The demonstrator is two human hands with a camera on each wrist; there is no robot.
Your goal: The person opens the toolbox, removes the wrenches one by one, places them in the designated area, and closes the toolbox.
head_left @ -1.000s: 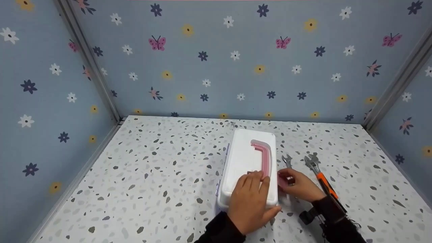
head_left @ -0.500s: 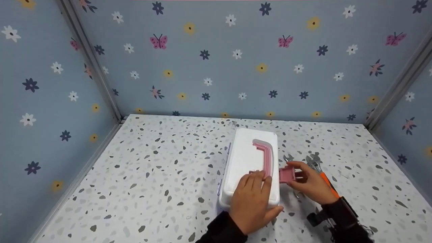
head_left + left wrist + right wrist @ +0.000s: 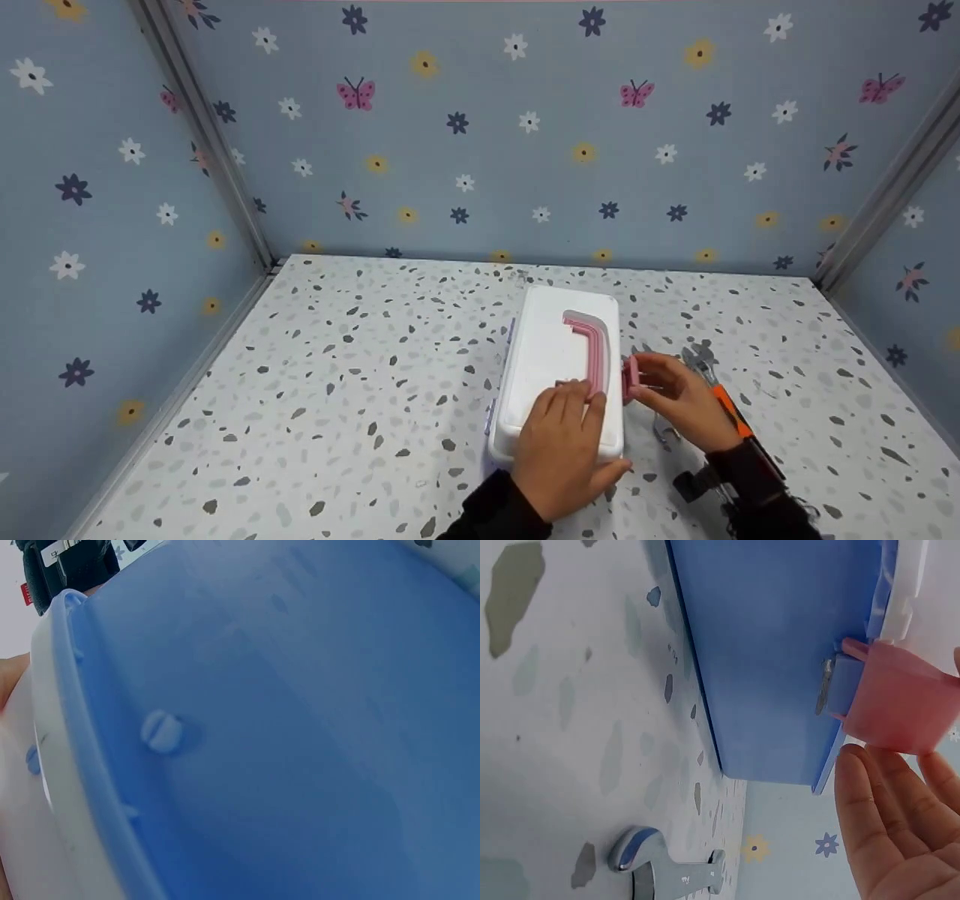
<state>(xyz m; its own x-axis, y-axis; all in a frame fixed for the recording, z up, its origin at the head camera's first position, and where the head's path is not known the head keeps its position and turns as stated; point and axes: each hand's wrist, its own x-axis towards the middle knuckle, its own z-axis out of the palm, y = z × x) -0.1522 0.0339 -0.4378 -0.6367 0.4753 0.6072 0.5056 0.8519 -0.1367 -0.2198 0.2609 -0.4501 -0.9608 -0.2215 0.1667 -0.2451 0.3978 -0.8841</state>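
Note:
A plastic storage box with a white lid (image 3: 551, 337) and a recessed pink handle (image 3: 595, 356) stands upright on the speckled table. My left hand (image 3: 559, 450) lies on the near part of the lid, fingertips over the handle's near end. At the box's right side, my right hand (image 3: 686, 401) pinches a pink latch (image 3: 631, 379) between thumb and fingers. In the right wrist view the latch (image 3: 904, 701) is swung up beside the lid's rim, hinged at the blue box body (image 3: 757, 652). The left wrist view is mostly filled by the blue wall (image 3: 262, 727).
An open-ended wrench (image 3: 671, 874) lies on the table beside the box, partly under my right hand in the head view. Further right is an adjustable wrench with an orange handle (image 3: 729, 409). Flower-patterned panels (image 3: 480, 150) enclose the table at the back and sides.
The right hand has pulled the pink latch outward from the box side, then tilted it up toward the lid. My left hand has stayed on the lid.

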